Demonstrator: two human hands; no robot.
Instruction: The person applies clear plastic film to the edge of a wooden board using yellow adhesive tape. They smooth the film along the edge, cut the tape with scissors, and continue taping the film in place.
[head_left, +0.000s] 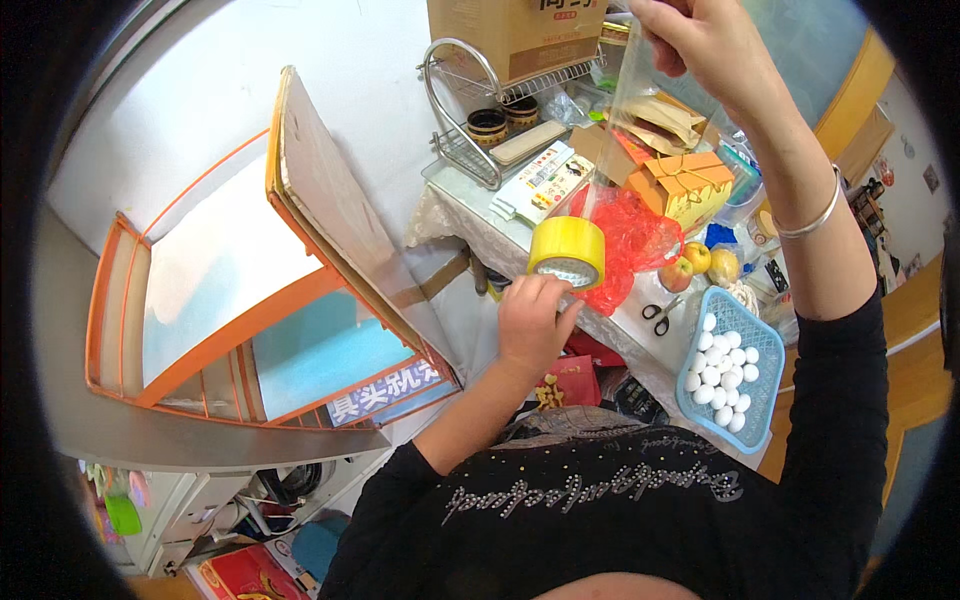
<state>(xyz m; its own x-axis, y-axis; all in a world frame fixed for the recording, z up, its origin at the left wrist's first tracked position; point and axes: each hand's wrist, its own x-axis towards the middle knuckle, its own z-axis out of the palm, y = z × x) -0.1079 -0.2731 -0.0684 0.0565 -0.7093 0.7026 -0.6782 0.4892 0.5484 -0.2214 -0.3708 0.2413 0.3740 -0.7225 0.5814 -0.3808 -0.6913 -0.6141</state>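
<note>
My left hand (534, 319) is closed on a wide roll of yellowish packing tape (568, 244), thumb and fingers at the core's near rim. A long clear strip of tape (611, 135) runs up from the roll. My right hand (694, 34), raised at the top of the view, pinches the far end of that strip. To the left leans an orange-painted frame (225, 334) with white and light-blue panels. A board (330, 172) stands up along its right edge, with brown tape stuck near the board's lower part.
The lace-covered table (450, 214) bears a red plastic bag (626, 232), an orange gift box (679, 187), apples (676, 275), black-handled scissors (661, 316) and a blue basket (776, 375) of white eggs (724, 364). A metal dish rack (459, 142) and a cardboard carton (517, 37) stand at the back.
</note>
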